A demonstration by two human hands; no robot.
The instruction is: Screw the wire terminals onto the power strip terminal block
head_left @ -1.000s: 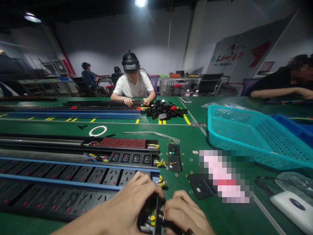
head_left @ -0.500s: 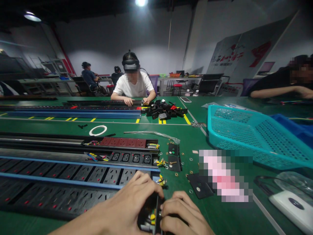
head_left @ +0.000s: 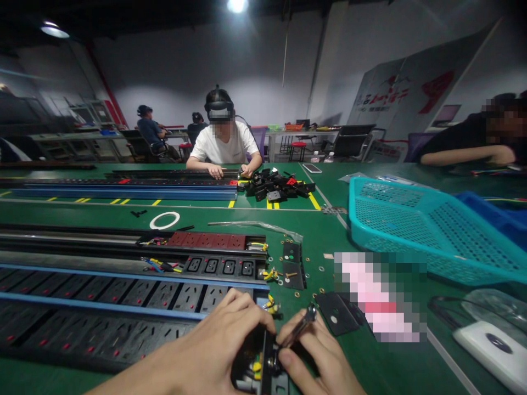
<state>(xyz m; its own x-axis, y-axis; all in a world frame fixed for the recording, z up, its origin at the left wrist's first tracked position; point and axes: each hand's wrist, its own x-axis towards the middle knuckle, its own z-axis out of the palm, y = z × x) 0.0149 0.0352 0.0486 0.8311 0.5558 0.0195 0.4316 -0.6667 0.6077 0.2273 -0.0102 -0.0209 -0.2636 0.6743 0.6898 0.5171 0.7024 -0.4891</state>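
Left hand (head_left: 222, 345) wrapped tight round a black power-strip housing (head_left: 251, 362) with yellow wires, right hand (head_left: 308, 356) pinching a slim metal tool (head_left: 300, 329) against it, down at the green bench (head_left: 391, 373) beside a long black socket strip (head_left: 123, 312), teal mesh basket (head_left: 354, 219) off to the right!

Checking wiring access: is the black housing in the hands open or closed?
Open: yellow terminals show inside the housing, beside the left hand.

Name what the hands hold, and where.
The left hand grips a black power-strip housing by its edge; the right hand pinches a thin metal tool near its lower end, between thumb and forefinger.
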